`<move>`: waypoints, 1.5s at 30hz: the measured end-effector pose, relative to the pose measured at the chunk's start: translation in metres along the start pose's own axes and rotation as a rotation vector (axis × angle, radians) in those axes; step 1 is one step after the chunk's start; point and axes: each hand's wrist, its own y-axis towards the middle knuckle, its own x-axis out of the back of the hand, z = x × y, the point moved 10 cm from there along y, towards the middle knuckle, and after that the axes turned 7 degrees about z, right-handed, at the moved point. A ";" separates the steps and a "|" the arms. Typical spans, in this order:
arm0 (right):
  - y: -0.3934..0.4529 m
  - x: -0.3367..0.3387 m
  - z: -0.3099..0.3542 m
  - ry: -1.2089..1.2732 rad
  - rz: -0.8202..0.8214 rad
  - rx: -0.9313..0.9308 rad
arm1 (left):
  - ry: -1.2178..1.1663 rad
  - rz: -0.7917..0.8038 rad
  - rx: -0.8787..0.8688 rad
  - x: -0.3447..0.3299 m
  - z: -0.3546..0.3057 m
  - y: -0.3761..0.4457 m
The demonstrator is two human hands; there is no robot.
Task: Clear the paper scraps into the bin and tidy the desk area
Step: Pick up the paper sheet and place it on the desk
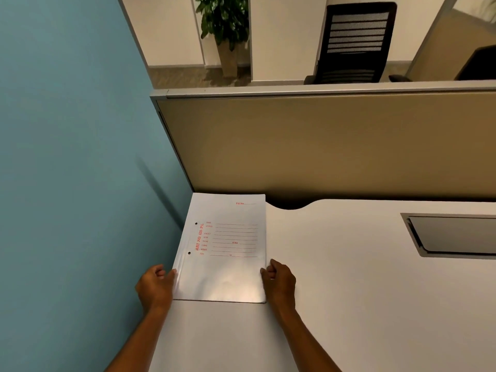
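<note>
From the head camera, a white folder with red print lies flat on the white desk, in the far left corner. Its left edge sits by the blue wall. Its far edge is near the tan divider.

The left hand is at the folder's left edge, near the bottom. Its fingers are curled, and their tips touch the edge. The right hand is at the folder's right edge. Its fingers are curled in tight and touch that edge too.

A grey hatch is set into the desk on the right, well apart from the folder. Behind the divider stand a black chair and a green plant.
</note>
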 end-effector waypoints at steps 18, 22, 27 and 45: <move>-0.203 0.059 -0.088 0.215 -0.047 -0.167 | -0.174 0.348 -0.120 0.010 0.045 -0.197; -0.271 0.068 -0.099 0.257 -0.083 -0.124 | -0.221 0.380 -0.133 0.034 0.062 -0.257; -0.361 0.081 -0.117 0.275 -0.147 -0.064 | -0.256 0.410 -0.179 0.071 0.092 -0.334; -0.685 0.174 -0.200 0.397 -0.329 0.051 | -0.361 0.601 -0.353 0.170 0.172 -0.614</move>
